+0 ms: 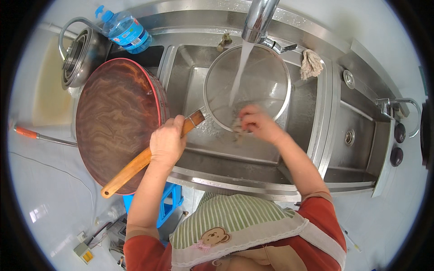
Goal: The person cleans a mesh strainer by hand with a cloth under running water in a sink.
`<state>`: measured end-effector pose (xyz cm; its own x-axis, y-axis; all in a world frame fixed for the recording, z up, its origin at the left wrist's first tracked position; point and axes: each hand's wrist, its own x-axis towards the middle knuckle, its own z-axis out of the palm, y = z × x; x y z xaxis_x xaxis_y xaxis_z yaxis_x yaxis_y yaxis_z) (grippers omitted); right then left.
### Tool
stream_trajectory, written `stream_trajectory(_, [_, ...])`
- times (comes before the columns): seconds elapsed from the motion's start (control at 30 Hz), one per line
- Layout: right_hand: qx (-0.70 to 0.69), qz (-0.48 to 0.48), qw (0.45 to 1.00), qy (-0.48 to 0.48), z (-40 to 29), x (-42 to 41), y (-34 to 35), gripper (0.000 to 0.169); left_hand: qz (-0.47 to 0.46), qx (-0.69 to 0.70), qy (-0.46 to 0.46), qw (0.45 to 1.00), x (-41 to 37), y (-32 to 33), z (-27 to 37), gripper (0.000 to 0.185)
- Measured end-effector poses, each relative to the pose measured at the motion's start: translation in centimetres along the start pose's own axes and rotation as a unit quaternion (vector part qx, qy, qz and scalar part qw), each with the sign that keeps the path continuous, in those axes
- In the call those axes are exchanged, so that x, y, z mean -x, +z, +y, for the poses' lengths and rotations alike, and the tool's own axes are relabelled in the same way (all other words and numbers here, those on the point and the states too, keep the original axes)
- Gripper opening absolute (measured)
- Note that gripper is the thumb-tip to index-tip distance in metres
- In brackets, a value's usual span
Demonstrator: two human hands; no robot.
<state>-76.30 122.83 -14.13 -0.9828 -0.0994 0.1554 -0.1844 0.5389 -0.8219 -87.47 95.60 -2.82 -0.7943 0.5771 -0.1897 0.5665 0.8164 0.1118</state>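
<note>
My left hand grips the wooden handle of a round fine-mesh strainer, which is over the middle basin of a stainless steel sink. Water runs from the faucet into the strainer. At the strainer's near rim, my right hand is blurred, its fingers bent round a crumpled greyish-brown thing, perhaps a cloth. Left of the basin, a big round container with a red rim holds murky brown liquid or has a patterned lid; I cannot tell which.
A blue pump bottle stands by stacked steel bowls at the back left. A beige rag and a greenish scrap lie on the sink's back edge. A second basin is at right. A blue plastic stool stands below.
</note>
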Motion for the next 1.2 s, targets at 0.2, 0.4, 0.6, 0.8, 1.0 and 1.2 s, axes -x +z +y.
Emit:
stream_trajectory(0.2, [0.002, 0.353, 0.921, 0.163, 1.8, -0.9, -0.9, 0.022, -0.028, 0.005, -0.001, 1.0, -0.4, 0.7, 0.8, 0.034])
stream_trajectory(0.4, [-0.034, 0.286, 0.953, 0.092, -2.7, -2.8, 6.7, 0.036, -0.037, 0.014, 0.001, 0.999, -0.3, 0.4, 1.6, 0.035])
stream_trajectory(0.6, [0.226, 0.251, 0.94, -0.047, -0.2, -7.7, 0.8, 0.024, -0.041, 0.024, -0.003, 0.999, 1.1, 0.3, 1.5, 0.037])
stream_trajectory(0.8, [0.362, 0.325, 0.867, 0.107, 1.6, -3.3, -3.3, 0.028, -0.044, 0.042, -0.032, 0.998, 2.4, 0.4, 0.7, 0.033])
stream_trajectory(1.0, [0.271, 0.25, 0.929, 0.035, 0.8, -2.2, -0.8, 0.033, -0.066, 0.042, 0.014, 0.997, 3.1, 1.7, 0.9, 0.039])
stream_trajectory(1.2, [0.418, 0.255, 0.869, 0.066, 1.3, -3.8, -5.6, 0.038, -0.026, 0.044, 0.0, 0.999, 3.5, 1.8, 0.4, 0.037])
